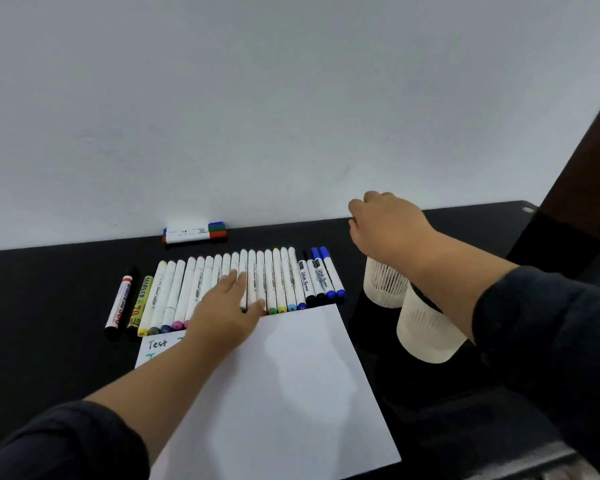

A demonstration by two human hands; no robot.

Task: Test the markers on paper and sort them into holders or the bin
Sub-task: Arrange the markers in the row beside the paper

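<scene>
A long row of white markers (278,278) with coloured caps lies on the black table above a white paper sheet (291,375). "Test" is written at the paper's top left corner. My left hand (226,306) rests flat on the middle of the row, fingers straight. My right hand (388,226) hovers over the far white mesh holder (385,285), seen from the back with its fingers curled away; anything in it is hidden. A second white holder (426,334) stands nearer, partly behind my right forearm.
Three whiteboard markers (194,232) lie stacked against the white wall. A thick black and red marker (120,303) and a yellow-green one (140,299) end the row on the left. Black and blue whiteboard markers (321,275) end it on the right.
</scene>
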